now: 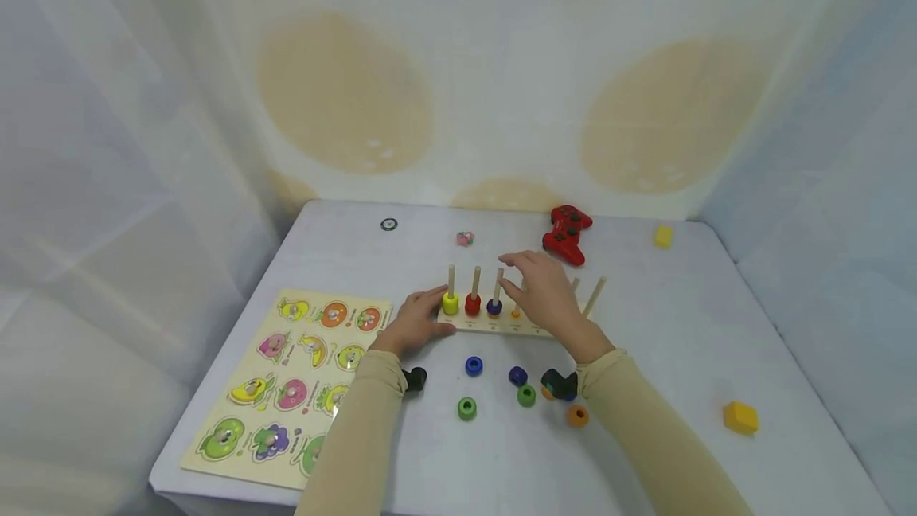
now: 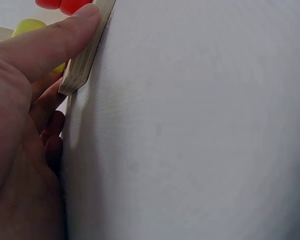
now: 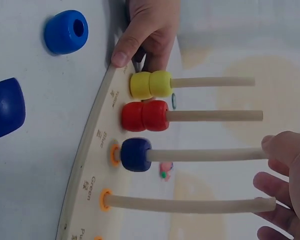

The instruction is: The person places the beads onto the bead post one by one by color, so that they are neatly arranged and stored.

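Note:
A wooden peg board stands mid-table with several upright pegs. Its first three pegs carry yellow beads, red beads and one dark blue bead; the peg after them is bare. My left hand holds the board's left end, its thumb pressed on the front edge of the base. My right hand hovers over the pegs with fingers spread and loose, holding nothing; its fingertips sit by the top of the blue peg.
Loose beads lie in front of the board: blue, purple, two green and orange. A fruit puzzle board lies at the left, a red game controller behind, and yellow blocks on the right.

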Motion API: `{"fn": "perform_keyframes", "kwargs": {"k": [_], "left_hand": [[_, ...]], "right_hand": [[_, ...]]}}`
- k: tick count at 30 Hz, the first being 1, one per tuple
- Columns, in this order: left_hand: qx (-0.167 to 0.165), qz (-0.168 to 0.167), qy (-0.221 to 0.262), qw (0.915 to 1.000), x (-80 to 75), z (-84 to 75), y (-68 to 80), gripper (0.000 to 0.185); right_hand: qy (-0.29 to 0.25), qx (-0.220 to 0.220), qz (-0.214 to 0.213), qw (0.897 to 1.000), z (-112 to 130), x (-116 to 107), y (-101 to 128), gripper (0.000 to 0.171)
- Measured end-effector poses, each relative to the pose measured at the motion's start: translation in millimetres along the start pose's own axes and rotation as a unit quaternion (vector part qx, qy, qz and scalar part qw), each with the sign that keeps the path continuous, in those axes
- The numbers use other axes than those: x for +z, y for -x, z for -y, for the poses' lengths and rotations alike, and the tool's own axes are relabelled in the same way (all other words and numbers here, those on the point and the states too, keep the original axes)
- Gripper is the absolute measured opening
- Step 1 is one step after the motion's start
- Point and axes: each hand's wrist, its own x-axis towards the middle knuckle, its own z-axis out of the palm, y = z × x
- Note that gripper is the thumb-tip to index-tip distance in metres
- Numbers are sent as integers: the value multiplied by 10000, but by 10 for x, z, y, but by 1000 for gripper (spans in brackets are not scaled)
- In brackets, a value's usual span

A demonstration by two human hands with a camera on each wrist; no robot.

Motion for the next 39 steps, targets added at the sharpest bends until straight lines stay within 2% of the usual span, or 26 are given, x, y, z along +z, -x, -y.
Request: {"fn": "perform_keyframes", "kwargs": {"k": [5,9,13,16,19,21,24,28,30,33,36,39], "left_hand": [[1,43,-20,10000,17,-1,-5,81],[15,67,-45,10000,14,12,-14,80],[84,-21,-120,9999,-34,25,-36,79],[76,-29,-122,9999,-73,28,-39,80],[7,9,-54,10000,-103,39,-14,80],[-40,30,-21,10000,-115,47,7,81],[-98,26,-1,9999,-119,75,26,80],[-156,1,71,9999,-127,104,42,80],[-179,21,91,9998,-131,117,44,80],[-159,18,29,9999,-110,150,40,80],[-124,7,-19,9999,-87,165,43,79],[-127,10,-40,9999,-81,165,60,79]], "right_hand": [[-191,-110,-118,9997,-48,-46,122,37],[-179,-362,-505,9979,-96,-74,272,33],[-175,-583,-831,9947,-140,-71,428,33],[-205,-528,-840,9949,-170,-52,553,33],[-127,-273,-590,9978,-186,-8,672,30],[-98,-132,-271,9995,-181,35,751,27],[-26,-225,478,9986,-149,117,868,28],[58,-761,1658,9832,-64,222,990,41],[44,-897,2065,9743,-27,255,1036,44],[41,-920,2253,9699,-5,302,1079,38],[98,-748,2147,9738,-12,344,1101,33],[177,-353,1995,9791,9,353,1088,33]]}}
